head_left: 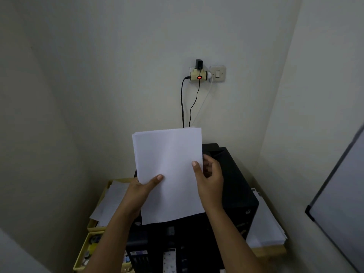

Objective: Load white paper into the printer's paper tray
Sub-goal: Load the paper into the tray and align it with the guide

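Observation:
I hold a stack of white paper point(169, 166) upright above the black printer point(232, 190). My left hand point(142, 189) grips its lower left edge with the thumb on the front sheet. On the right edge sits my right hand point(208, 178), thumb in front and fingers behind. The paper hides the middle of the printer's top. The printer's rear paper tray point(214, 151) shows as a dark raised part just behind my right hand.
A wall socket adapter point(199, 75) with a red light hangs above, with cables dropping behind the printer. Loose sheets point(112, 201) lie in a yellow tray on the left. Another paper pile point(266, 229) sits right of the printer. A whiteboard point(338, 203) leans at the far right.

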Available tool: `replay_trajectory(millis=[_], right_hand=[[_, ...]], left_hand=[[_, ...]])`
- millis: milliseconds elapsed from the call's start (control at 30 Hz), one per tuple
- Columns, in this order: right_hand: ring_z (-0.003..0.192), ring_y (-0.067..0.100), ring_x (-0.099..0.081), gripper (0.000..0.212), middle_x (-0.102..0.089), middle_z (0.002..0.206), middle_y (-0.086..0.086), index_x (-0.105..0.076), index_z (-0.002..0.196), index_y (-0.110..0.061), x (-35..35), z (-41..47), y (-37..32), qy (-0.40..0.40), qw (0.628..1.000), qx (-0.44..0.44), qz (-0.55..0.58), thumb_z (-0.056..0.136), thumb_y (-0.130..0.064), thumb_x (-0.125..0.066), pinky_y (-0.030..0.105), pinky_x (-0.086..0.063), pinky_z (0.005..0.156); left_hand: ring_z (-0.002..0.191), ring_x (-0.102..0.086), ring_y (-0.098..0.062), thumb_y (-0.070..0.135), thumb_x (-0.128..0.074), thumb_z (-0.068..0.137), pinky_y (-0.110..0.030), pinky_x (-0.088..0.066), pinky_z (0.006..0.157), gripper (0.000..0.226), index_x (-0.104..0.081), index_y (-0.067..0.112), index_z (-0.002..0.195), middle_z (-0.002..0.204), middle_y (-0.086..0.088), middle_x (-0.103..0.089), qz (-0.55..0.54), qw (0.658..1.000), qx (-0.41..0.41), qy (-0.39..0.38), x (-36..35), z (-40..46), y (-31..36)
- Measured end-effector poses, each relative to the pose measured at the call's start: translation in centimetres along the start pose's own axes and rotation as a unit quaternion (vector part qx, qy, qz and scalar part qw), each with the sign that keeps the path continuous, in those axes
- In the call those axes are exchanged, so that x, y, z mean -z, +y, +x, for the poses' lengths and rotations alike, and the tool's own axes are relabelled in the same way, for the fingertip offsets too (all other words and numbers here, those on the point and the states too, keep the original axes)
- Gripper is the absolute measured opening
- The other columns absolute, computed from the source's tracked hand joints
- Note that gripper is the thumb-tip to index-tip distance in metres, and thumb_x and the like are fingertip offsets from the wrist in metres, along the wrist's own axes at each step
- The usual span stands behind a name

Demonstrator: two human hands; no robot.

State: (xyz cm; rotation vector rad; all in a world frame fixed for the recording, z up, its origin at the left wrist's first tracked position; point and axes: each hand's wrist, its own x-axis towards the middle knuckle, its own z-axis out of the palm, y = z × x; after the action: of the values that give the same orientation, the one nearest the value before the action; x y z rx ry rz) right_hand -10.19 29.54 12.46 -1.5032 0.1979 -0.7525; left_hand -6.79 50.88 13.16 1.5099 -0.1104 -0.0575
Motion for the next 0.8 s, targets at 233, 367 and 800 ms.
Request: replay_trajectory(millis=[233,367,800], right_hand=[[0.11,0.003,-0.067,0.036,-0.064,0.124,-0.013,-0.066,0.133,-0.031,2.0,0.4,-2.0,0.061,0.996,0.059,0.004,0.099,-0.04,-0.077,0.02,-0.061,0.085],[0.108,0.007,-0.067,0.036,-0.062,0.124,-0.006,-0.068,0.136,-0.024,3.5,0.0,-2.5,0.108,0.99,0.095,0.001,0.101,-0.03,-0.076,0.015,-0.058,0.084],[0.102,0.01,-0.067,0.023,-0.066,0.116,-0.005,-0.063,0.116,-0.032,9.8,-1.2,-3.3,0.062,0.996,0.062,-0.021,0.099,-0.03,-0.077,0.024,-0.059,0.078]], left_hand=[[0.099,-0.077,-0.017,0.03,-0.085,0.082,-0.038,-0.061,0.085,0.032,-0.074,0.027,0.112,0.105,0.01,-0.081,0.037,0.999,0.013,-0.035,-1.4,-1.8,0.0],[0.101,-0.077,-0.019,0.033,-0.086,0.079,-0.046,-0.062,0.091,0.039,-0.075,0.023,0.116,0.109,0.006,-0.081,0.049,0.998,0.021,-0.035,-2.7,-2.7,-0.4],[0.095,-0.077,-0.015,0.031,-0.085,0.083,-0.03,-0.061,0.076,0.035,-0.073,0.025,0.115,0.103,0.007,-0.082,0.042,0.998,0.036,-0.017,-7.4,-8.1,-1.5]])
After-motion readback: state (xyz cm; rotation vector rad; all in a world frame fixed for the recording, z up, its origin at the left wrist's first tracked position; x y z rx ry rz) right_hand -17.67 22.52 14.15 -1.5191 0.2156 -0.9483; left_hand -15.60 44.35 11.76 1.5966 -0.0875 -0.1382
